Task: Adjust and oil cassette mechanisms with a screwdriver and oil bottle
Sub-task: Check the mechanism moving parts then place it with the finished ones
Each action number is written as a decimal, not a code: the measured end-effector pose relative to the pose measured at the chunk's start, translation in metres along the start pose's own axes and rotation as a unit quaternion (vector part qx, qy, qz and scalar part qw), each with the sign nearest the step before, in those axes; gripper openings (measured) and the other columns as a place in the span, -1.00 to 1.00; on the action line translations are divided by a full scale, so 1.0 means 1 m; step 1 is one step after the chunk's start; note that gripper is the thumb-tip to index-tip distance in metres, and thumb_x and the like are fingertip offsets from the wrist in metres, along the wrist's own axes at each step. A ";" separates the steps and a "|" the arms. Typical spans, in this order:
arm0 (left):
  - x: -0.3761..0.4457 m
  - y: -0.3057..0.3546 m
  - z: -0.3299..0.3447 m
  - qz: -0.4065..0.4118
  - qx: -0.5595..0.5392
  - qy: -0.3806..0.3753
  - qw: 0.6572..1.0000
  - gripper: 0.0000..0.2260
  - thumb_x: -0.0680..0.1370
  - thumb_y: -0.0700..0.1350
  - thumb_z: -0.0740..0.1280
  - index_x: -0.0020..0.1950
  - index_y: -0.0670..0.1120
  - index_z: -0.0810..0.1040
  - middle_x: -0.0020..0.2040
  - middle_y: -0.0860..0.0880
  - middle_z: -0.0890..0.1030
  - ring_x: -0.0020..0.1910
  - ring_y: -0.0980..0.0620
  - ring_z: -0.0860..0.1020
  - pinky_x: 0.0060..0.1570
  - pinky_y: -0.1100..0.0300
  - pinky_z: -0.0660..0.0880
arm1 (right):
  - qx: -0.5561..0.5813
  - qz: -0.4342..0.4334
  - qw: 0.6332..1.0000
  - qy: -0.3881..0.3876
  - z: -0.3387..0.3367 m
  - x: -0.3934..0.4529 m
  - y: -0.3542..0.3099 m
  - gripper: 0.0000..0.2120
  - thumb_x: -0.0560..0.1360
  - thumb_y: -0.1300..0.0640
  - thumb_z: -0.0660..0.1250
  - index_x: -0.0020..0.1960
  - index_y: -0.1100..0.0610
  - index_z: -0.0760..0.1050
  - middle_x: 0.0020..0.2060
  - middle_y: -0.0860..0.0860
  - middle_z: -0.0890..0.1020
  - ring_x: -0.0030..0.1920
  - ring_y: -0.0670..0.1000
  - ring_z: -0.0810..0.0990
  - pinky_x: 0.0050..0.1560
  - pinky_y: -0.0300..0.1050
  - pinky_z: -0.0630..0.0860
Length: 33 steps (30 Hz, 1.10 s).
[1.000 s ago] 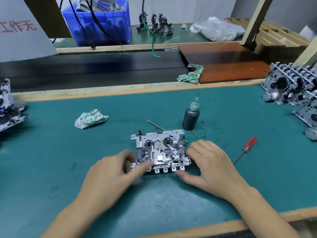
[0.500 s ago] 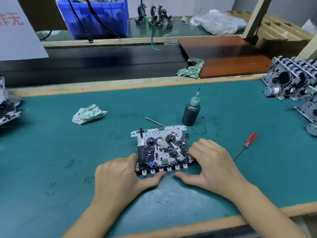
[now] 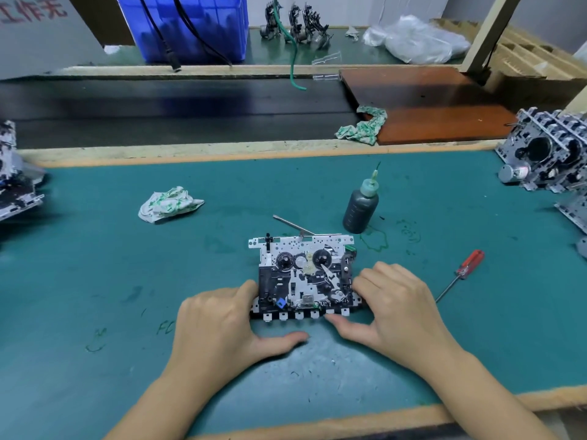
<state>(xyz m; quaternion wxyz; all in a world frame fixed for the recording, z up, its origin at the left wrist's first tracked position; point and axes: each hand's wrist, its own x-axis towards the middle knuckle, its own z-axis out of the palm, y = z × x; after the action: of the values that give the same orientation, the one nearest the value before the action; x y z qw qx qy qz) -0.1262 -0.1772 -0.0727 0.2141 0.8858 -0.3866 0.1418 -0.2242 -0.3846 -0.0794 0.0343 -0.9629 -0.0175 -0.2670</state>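
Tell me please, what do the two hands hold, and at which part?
Both hold the cassette mechanism: the left hand grips its left edge, the right hand its right edge and front corner.

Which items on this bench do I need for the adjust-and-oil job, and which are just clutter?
For the job:
cassette mechanism, held by left hand and right hand
oil bottle
red-handled screwdriver

Lying about:
crumpled rag
blue bin
plastic bag
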 end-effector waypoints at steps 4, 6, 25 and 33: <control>0.002 0.004 0.003 -0.007 0.040 0.038 0.998 -0.45 0.30 0.39 0.23 -0.51 -0.09 0.30 -0.65 0.00 0.27 -0.70 -0.02 0.30 -0.56 0.30 0.12 | 0.051 0.008 0.999 -0.015 0.000 0.001 0.003 -0.51 0.34 -0.28 0.31 -0.41 0.14 0.33 -0.48 -0.01 0.34 -0.41 0.01 0.29 -0.33 -0.14 0.23; 0.003 0.005 0.004 -0.010 0.055 0.044 0.997 -0.46 0.32 0.38 0.23 -0.52 -0.08 0.29 -0.65 -0.01 0.26 -0.70 -0.02 0.29 -0.53 0.31 0.09 | 0.074 0.007 0.997 -0.020 -0.001 0.003 0.004 -0.48 0.31 -0.31 0.33 -0.40 0.14 0.33 -0.46 -0.02 0.33 -0.39 -0.01 0.25 -0.32 -0.14 0.21; 0.003 0.002 0.001 0.017 -0.027 -0.019 0.999 -0.44 0.20 0.48 0.22 -0.37 0.01 0.14 -0.66 0.00 0.31 -0.67 -0.04 0.37 -0.61 0.27 0.19 | 0.016 0.008 1.000 0.008 0.001 0.000 0.008 -0.49 0.37 -0.29 0.27 -0.41 0.16 0.35 -0.48 0.01 0.37 -0.42 0.06 0.38 -0.17 -0.13 0.32; 0.005 0.006 0.003 -0.028 0.005 0.018 0.999 -0.46 0.22 0.40 0.24 -0.54 -0.08 0.30 -0.68 -0.02 0.27 -0.70 -0.06 0.33 -0.60 0.29 0.17 | 0.045 -0.017 0.999 -0.007 -0.001 0.001 0.007 -0.48 0.39 -0.30 0.29 -0.39 0.15 0.34 -0.47 0.00 0.35 -0.38 0.06 0.33 -0.05 -0.06 0.37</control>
<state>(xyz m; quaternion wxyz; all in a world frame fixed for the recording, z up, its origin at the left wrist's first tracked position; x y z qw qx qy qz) -0.1276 -0.1852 -0.0714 0.2201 0.8947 -0.3571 0.1536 -0.2233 -0.3921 -0.0782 0.0724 -0.9617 -0.0464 -0.2602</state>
